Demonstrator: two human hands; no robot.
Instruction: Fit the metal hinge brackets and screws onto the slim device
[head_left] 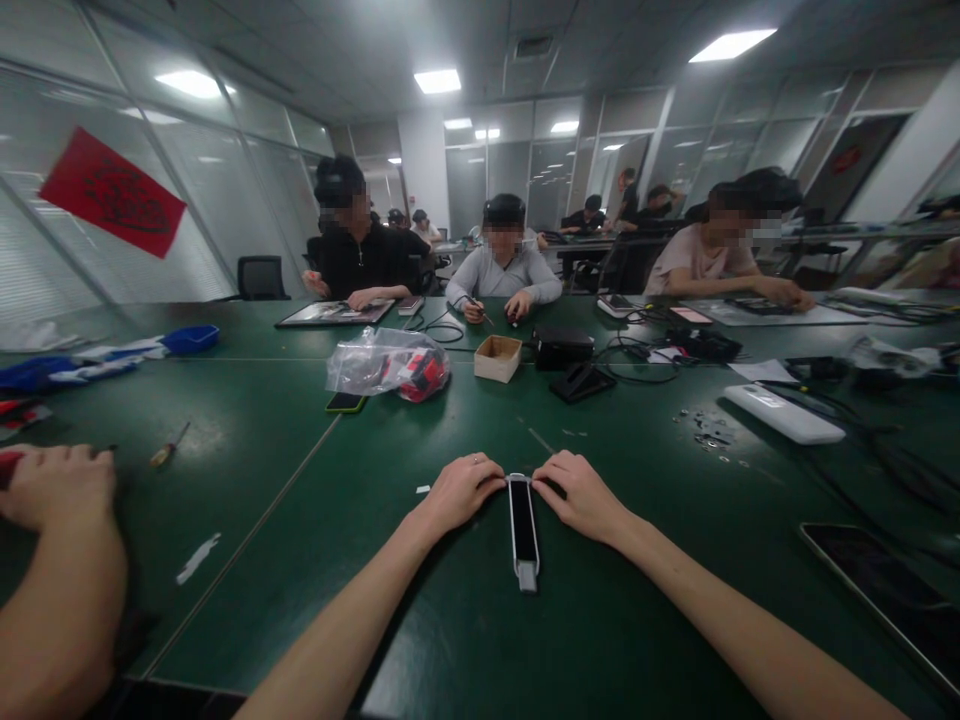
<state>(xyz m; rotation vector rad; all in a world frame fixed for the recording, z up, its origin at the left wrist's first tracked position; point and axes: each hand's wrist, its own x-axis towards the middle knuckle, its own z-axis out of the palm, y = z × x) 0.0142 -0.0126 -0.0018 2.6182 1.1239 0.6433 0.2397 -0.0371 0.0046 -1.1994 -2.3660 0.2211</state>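
Head view, green table point(420, 440), glass walls point(221, 185), left hand point(456, 492), right hand point(581, 498), both pinching strip point(523, 525)

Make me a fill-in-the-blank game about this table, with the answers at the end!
1. The tabletop is coloured ____.
2. The narrow black-and-white item has its far end between the left hand and the ____ hand.
3. In the picture, the clear plastic bag is to the ____ of the small open box.
4. The hanging sign is coloured ____.

Answers: green; right; left; red.
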